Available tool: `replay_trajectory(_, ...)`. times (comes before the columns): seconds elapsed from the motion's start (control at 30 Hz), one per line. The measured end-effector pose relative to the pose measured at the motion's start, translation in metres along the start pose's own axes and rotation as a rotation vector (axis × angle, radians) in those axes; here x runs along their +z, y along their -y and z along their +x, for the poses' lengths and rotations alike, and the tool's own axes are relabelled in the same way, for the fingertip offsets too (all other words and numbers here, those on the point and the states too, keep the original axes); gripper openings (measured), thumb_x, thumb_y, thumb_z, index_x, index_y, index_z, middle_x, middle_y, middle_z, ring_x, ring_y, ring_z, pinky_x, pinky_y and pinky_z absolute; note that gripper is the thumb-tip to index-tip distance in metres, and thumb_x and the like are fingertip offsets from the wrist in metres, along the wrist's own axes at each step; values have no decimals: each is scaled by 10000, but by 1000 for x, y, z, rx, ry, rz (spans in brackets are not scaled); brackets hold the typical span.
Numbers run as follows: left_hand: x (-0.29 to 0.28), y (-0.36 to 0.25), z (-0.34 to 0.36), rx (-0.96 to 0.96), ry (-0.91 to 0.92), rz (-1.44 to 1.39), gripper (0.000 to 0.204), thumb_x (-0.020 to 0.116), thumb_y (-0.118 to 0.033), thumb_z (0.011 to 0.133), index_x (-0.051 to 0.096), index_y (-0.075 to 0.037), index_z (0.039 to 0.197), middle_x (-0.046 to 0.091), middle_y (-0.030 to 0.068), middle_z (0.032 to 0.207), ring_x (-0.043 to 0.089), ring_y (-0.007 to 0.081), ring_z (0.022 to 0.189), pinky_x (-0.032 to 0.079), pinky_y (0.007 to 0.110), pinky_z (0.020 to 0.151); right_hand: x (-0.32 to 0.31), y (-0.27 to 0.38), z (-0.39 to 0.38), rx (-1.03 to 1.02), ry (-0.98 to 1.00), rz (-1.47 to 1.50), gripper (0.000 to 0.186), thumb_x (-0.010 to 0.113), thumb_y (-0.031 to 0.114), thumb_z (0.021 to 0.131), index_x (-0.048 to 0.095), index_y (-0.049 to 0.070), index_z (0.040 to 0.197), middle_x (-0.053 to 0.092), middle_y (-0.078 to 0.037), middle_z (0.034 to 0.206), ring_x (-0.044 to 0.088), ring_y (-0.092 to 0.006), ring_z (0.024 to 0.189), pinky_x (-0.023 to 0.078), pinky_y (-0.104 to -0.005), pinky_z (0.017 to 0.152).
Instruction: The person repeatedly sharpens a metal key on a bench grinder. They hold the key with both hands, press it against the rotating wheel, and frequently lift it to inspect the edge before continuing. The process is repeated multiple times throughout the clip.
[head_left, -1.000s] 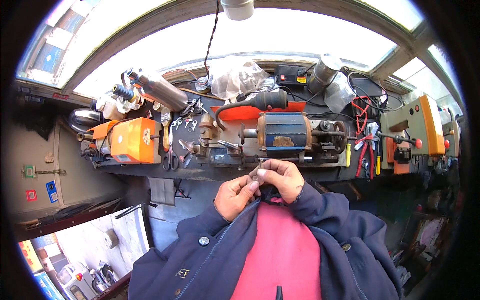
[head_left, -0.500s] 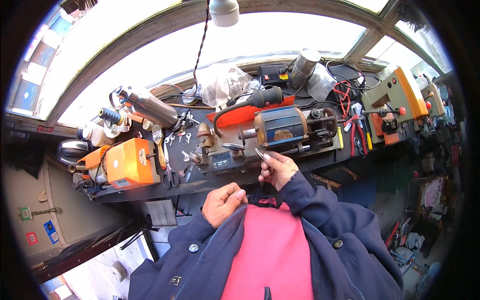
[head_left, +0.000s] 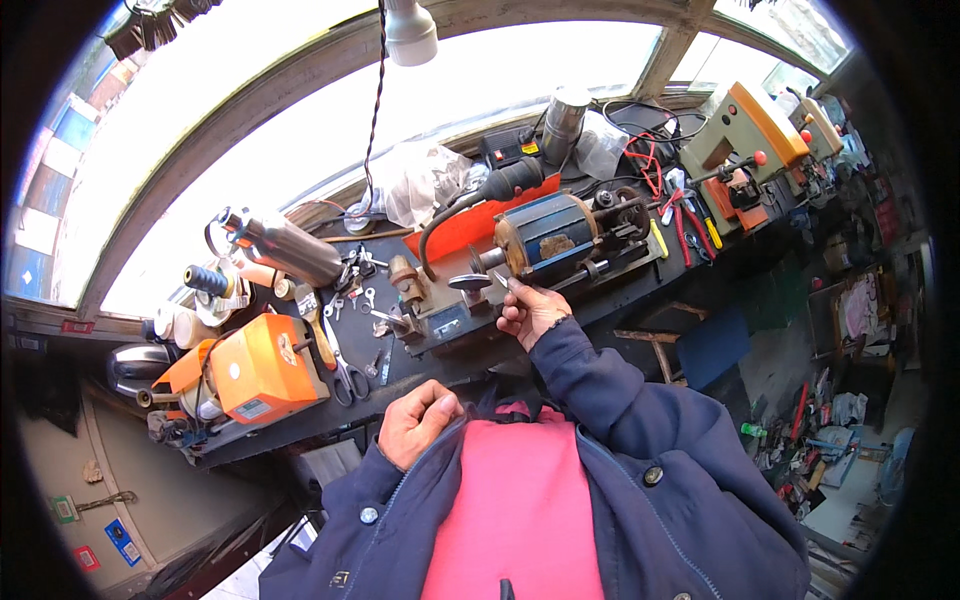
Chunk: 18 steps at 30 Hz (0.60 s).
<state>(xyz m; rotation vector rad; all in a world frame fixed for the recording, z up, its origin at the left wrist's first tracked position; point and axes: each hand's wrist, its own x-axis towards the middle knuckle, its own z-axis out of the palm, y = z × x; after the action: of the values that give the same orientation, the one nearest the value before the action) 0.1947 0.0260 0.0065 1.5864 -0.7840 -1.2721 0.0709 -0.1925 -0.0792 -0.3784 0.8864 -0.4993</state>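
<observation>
The person stands at a crowded black bench [head_left: 600, 300] under a wide window. The right hand [head_left: 530, 310] is raised to the machine [head_left: 545, 238] in the middle of the bench, a blue motor with a grey wheel at its left end. This hand pinches a small metal piece, probably a key [head_left: 503, 283], between thumb and forefinger, and the piece is very near the wheel; I cannot tell if it touches. The left hand [head_left: 418, 420] is low, close to the chest, just at the near edge of the bench. It is closed in a loose fist, and I cannot tell if something is inside it. On the left side of the bench sits an orange box [head_left: 262, 367], and just beside it lie scissors [head_left: 345, 375] and some loose keys. Behind the machine lies a red sheet [head_left: 470, 222] with a black hose over it. Farther to the right there are red pliers [head_left: 690, 222] and an orange and green machine [head_left: 745, 135]. A lamp [head_left: 410, 32] hangs over the bench on a twisted cord.
</observation>
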Motion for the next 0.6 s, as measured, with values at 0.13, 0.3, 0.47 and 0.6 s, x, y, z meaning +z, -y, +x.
replay_trajectory(0.13,-3,3,-3,-15,-16,-27,242,531,-202,1030,619,1,930,617,5,832,528,65,779,449,239,726,3,-1,3,-6,-14,-8,166,699,202,945,605,66,932,605,-6,741,583,-110,610,567,-333,616)
replay_trajectory(0.3,-5,7,-2,-8,-35,-26,240,545,-199,1030,619,3,925,612,4,833,525,67,780,445,237,725,2,-2,6,10,-22,18,167,703,186,939,610,48,956,624,-29,756,611,-132,621,585,-366,615)
replay_trajectory(0.47,-5,6,-1,-23,-55,-48,235,557,-195,1028,616,0,911,604,1,825,519,71,772,439,236,714,0,-1,8,29,-8,16,153,699,170,937,620,41,955,623,-27,746,599,-131,593,587,-367,604)
replay_trajectory(0.6,-3,7,3,-19,-72,-61,233,561,-193,1025,615,-3,902,603,1,822,517,73,768,436,237,707,2,3,10,53,15,27,153,699,168,935,622,34,935,612,-20,728,572,-116,555,585,-362,579)
